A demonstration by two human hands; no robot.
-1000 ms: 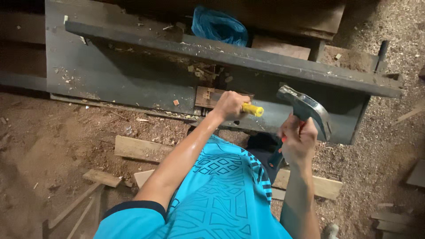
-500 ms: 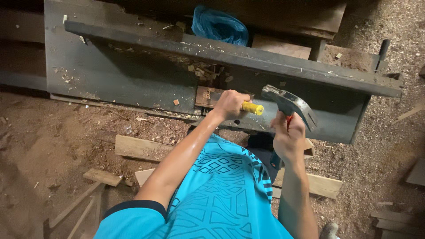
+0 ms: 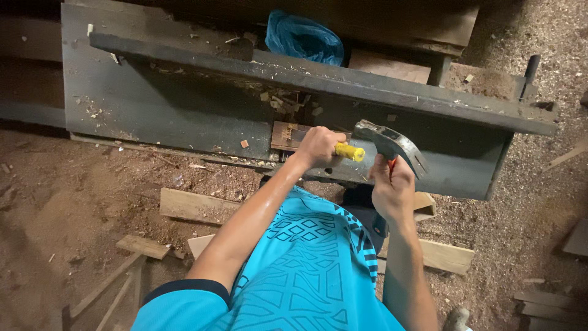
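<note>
Your left hand point(image 3: 318, 147) is clamped round a yellow-handled tool point(image 3: 349, 151), probably a chisel. Only the butt of the handle shows past your fist, pointing right toward the hammer. The tool sits level against the small wooden block point(image 3: 288, 136) on the face of the grey desk point(image 3: 184, 116), so a strike on the butt would drive along its axis.

Your right hand point(image 3: 392, 190) is closed tight on the claw hammer point(image 3: 389, 142), gripped high, near the head. The striking face is just beside the yellow butt, claw pointing away to the right. Can't tell if face and butt touch.

Hidden or unclear:
- The tool's working end, covered by your fist.
- Most of the hammer handle; only a bit of red shows above your fingers.
- What holds the block to the desk.
- The blue plastic bag point(image 3: 304, 38) behind the top rail; contents not visible.

Offcut planks point(image 3: 196, 205) lie on the sawdust floor under your arms.
</note>
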